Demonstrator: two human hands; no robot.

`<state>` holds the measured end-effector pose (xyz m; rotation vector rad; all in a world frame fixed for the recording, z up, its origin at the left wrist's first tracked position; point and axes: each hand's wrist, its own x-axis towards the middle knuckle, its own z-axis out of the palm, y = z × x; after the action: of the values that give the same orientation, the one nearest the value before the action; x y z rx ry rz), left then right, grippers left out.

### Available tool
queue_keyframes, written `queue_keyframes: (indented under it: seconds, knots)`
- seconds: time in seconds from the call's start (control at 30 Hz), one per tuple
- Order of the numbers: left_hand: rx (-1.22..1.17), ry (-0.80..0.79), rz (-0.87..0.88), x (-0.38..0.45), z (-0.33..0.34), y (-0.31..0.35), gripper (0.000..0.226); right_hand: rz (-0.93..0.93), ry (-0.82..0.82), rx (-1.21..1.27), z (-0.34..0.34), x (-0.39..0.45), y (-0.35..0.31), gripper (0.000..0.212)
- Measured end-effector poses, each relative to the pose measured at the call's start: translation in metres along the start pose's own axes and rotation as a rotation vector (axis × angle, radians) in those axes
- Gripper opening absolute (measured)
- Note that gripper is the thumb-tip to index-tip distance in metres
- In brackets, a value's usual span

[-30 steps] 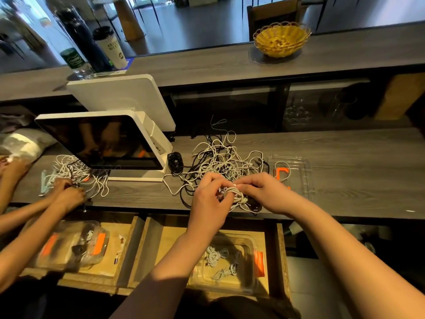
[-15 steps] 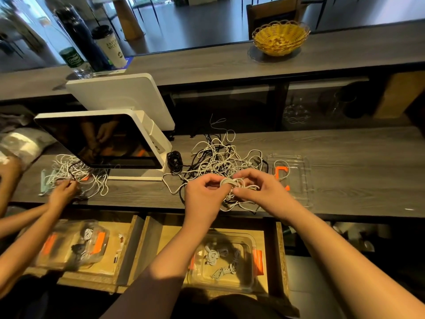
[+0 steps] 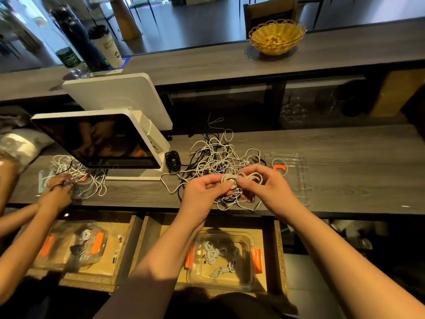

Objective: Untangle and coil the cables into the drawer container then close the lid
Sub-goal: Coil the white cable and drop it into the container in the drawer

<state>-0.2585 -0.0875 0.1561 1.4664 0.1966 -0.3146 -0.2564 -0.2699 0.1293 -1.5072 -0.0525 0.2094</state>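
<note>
Above the counter (image 3: 345,180), both hands (left (image 3: 204,192), right (image 3: 264,187)) pinch a white cable coil (image 3: 241,178).

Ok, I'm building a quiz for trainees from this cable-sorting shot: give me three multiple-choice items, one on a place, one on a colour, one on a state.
1. Where does the clear lid lie?
A. on the counter, right of the tangled pile
B. in the drawer
C. on the upper shelf

2. What colour are the clips on the container in the drawer?
A. blue
B. orange
C. green

3. What is the state of the white cable in the hands?
A. stretched straight
B. lying untouched
C. partly coiled, pinched by both hands

Answers: 1 A, it rests flat beside the tangled pile. 2 B, orange clips show at both ends. 3 C, the left hand and right hand hold its loops.
</note>
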Motion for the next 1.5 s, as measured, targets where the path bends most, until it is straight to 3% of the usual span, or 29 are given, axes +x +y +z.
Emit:
queue_keyframes:
  seconds: [0.13,0.27,0.4,0.53,0.63,0.73,0.87,1.03,1.2,1.3,1.5]
  knots:
    - [-0.082,-0.054,-0.016,0.0,-0.002,-0.007,0.022,0.032,-0.067,0.01,-0.004,0.0,-0.001,0.021]
    - [-0.306,-0.107,-0.124,-0.001,-0.004,-0.01,0.035,0.075,-0.144,0.081,-0.005,-0.001,-0.003,0.023]
    - [-0.353,-0.148,-0.164,-0.001,-0.007,-0.014,0.029,0.154,-0.293,0.157,-0.01,-0.001,-0.005,0.028]
    - [-0.115,-0.047,-0.087,0.001,-0.008,-0.015,0.026,0.202,-0.381,0.164,-0.014,0.001,-0.006,0.032]
    - [0.131,0.035,-0.076,0.002,-0.013,-0.015,0.027,0.156,-0.317,-0.028,-0.007,0.001,-0.006,0.02]
    - [0.352,-0.022,-0.147,0.003,-0.014,-0.011,0.034,0.089,-0.22,-0.156,0.004,0.001,-0.003,0.015]
    - [0.375,-0.13,-0.24,0.004,-0.013,-0.006,0.047,-0.007,-0.151,-0.357,0.017,-0.001,0.002,0.014]
    - [0.541,-0.2,-0.164,0.002,-0.027,-0.006,0.039,-0.074,-0.213,-0.586,0.021,0.0,0.005,0.021]
    - [0.604,-0.153,0.027,-0.001,-0.03,-0.006,0.036,-0.084,-0.17,-0.439,0.024,-0.002,0.004,0.024]
    - [0.47,-0.16,0.072,-0.002,-0.029,-0.006,0.038,-0.019,-0.179,-0.168,0.023,-0.003,-0.003,0.019]
    - [-0.166,-0.128,-0.043,-0.008,-0.013,-0.002,0.026,0.064,-0.246,0.112,0.018,0.001,-0.014,0.019]
